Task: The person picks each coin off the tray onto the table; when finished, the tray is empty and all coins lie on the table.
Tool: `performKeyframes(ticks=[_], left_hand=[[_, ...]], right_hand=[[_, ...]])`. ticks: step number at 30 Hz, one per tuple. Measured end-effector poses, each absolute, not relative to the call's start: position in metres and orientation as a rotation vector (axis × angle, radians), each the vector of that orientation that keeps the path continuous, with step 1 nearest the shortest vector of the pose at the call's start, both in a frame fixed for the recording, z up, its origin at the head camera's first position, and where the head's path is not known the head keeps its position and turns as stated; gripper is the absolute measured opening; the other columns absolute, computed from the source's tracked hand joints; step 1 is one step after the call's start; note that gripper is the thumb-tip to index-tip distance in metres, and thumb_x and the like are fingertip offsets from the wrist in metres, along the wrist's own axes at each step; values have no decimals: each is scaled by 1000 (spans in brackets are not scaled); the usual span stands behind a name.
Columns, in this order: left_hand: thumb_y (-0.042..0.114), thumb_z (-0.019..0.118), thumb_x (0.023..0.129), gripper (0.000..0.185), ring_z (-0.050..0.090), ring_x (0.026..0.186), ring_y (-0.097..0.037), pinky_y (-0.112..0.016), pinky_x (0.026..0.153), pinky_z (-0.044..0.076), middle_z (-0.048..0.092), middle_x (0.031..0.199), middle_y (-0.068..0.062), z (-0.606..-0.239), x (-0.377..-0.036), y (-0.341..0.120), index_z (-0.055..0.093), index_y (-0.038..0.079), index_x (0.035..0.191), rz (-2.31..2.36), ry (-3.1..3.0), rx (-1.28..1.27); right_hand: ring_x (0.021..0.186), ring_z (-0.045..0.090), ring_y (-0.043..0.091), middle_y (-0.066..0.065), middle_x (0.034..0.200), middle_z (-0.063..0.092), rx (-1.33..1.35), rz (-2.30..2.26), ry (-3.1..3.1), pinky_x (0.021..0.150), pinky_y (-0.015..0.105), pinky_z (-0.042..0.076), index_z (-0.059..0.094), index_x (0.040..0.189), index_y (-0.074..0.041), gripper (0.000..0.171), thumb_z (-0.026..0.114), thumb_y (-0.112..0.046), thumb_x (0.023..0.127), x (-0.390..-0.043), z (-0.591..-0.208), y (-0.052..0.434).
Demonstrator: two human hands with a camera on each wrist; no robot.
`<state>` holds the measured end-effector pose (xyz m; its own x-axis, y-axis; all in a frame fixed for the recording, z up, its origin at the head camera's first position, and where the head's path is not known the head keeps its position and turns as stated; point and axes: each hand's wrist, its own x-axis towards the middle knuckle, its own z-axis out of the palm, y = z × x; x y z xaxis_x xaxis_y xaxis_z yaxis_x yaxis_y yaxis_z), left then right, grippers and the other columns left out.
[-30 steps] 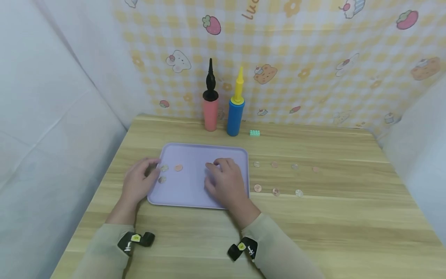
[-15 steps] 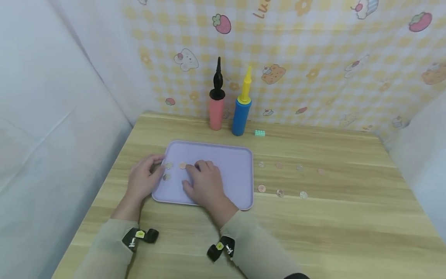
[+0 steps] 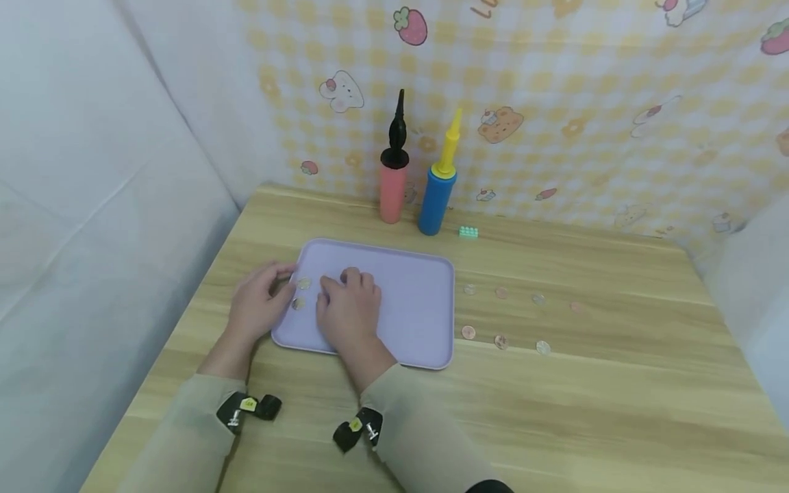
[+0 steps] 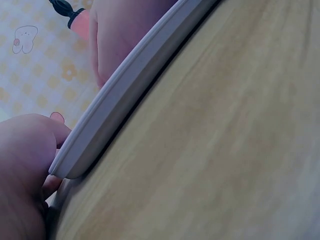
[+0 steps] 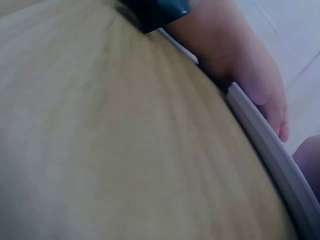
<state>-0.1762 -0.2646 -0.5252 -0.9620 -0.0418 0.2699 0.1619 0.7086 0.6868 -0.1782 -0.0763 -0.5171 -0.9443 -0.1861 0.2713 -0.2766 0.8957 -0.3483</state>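
1. Lilac tray [image 3: 419, 308] lies on the wooden desk [image 3: 555, 411]; the right hand [image 3: 348, 308], fingers bent, covers the copper coin, so its grip cannot be told.
2. Left hand [image 3: 259, 308] holds the tray's 9 o'clock rim, by two silver coins [image 3: 301, 292].
3. Since earlier, the right hand has slid toward 9 o'clock.
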Motion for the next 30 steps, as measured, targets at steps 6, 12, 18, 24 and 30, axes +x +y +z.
performKeyframes(ticks=[6, 12, 18, 24, 30], left_hand=[[14, 68, 99, 33, 60, 128, -45, -66, 111, 36, 70, 131, -20, -525, -175, -265, 71, 7, 132, -1112, -2660, -84], [16, 68, 100, 34, 59, 128, -44, -68, 114, 33, 70, 131, -19, -522, -175, -265, 71, 7, 133, -1114, -2674, -84], [17, 67, 101, 34, 56, 134, -45, -68, 115, 31, 68, 137, -19, -520, -174, -265, 71, 7, 134, -1103, -2696, -76], [18, 66, 102, 35, 55, 134, -45, -68, 114, 32, 67, 139, -20, -520, -174, -265, 70, 7, 135, -1096, -2705, -68], [17, 67, 102, 34, 58, 131, -44, -69, 112, 34, 68, 136, -20, -522, -174, -264, 70, 6, 134, -1079, -2702, -75]], right_hand=[[105, 61, 26, 3, 112, 70, 275, 849, -2703, 89, 44, 51, 87, 106, -22, 16, 85, -25, 90, -186, -518, -69], [113, 57, 27, 2, 120, 66, 293, 841, -2814, 98, 47, 47, 84, 100, -24, 13, 79, -32, 91, -185, -515, -68], [119, 51, 26, 0, 126, 61, 316, 820, -2915, 105, 45, 42, 81, 96, -26, 14, 75, -37, 89, -184, -514, -69], [123, 50, 26, -2, 132, 61, 411, 738, -2964, 105, 45, 42, 83, 100, -28, 17, 77, -38, 89, -184, -510, -68], [129, 48, 25, -3, 138, 60, 558, 715, -3010, 105, 44, 42, 82, 102, -28, 17, 80, -39, 89, -184, -504, -65]])
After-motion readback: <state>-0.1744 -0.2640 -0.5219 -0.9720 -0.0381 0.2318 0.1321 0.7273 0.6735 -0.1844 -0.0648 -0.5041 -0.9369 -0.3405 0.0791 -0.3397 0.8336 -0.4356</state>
